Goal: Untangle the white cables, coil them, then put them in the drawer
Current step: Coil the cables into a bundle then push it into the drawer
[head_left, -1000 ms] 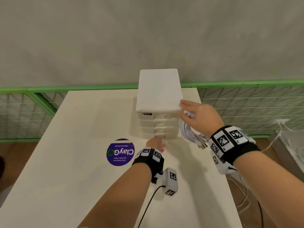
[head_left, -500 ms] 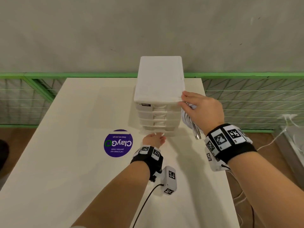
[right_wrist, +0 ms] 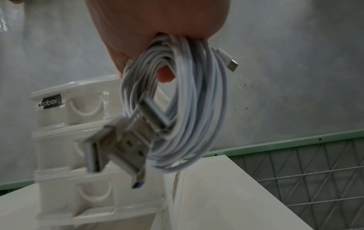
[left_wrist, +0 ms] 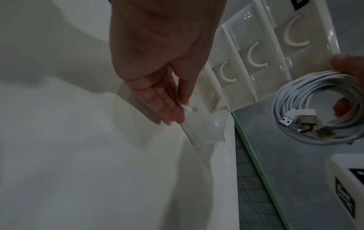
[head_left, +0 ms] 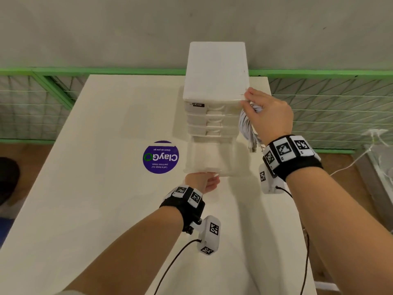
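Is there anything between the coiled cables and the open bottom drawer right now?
Nothing visible blocks the way. The right hand holds the cables beside the drawer unit, above and to the right of the pulled-out bottom drawer. The left hand grips only the drawer's front handle, leaving the top open.

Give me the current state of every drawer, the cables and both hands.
Bottom drawer: pulled out, empty as far as visible.
Upper drawers: closed.
White cables: coiled, hanging beside the drawer unit.
Left hand: pinching the bottom drawer's handle.
Right hand: gripping the coil, fingers touching the unit's top edge.
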Available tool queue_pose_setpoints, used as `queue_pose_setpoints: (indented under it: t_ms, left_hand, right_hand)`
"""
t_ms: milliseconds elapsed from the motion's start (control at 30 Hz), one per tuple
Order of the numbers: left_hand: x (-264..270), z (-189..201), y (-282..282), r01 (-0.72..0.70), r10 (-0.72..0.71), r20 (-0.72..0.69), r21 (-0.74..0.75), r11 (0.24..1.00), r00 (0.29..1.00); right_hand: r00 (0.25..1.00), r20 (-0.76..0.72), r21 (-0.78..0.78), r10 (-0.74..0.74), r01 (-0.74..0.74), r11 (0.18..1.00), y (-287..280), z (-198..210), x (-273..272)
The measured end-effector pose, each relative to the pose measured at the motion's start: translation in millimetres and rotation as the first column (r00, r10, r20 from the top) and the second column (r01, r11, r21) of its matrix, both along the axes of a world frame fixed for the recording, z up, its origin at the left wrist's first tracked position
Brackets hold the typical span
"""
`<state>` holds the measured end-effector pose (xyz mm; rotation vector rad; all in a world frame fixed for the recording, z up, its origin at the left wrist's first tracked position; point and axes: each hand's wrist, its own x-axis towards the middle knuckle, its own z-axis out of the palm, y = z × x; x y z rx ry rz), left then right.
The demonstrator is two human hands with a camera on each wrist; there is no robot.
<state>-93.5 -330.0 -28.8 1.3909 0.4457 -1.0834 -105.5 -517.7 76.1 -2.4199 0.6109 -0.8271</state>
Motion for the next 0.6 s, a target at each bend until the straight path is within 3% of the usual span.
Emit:
queue_pose_setpoints:
  t_ms: [467,533,600]
  left_hand:
    - [-17.5,-1.0,20.1,-0.008,0.006,0.066,0.029,1.0,0.998]
    - [-15.7,-0.7,21.5,0.054,-0.061,0.085,0.081,0.995,0.995]
    - [-13.0,2.1,25.5,0.216,-0.228,0.087,0.13,0.968,0.97]
  right_hand:
    - [0.997,-0.037,0.013,-0.065,0.065,0.998,16.2,1.9,-7.3]
    - [0.991,0.1,0.028,-0.093,0.091,0.995,26.5,-5.3,-13.6]
    - [0.967,0.227,0.14,-0.114,0.083,0.987,39.2,-13.4,-19.3]
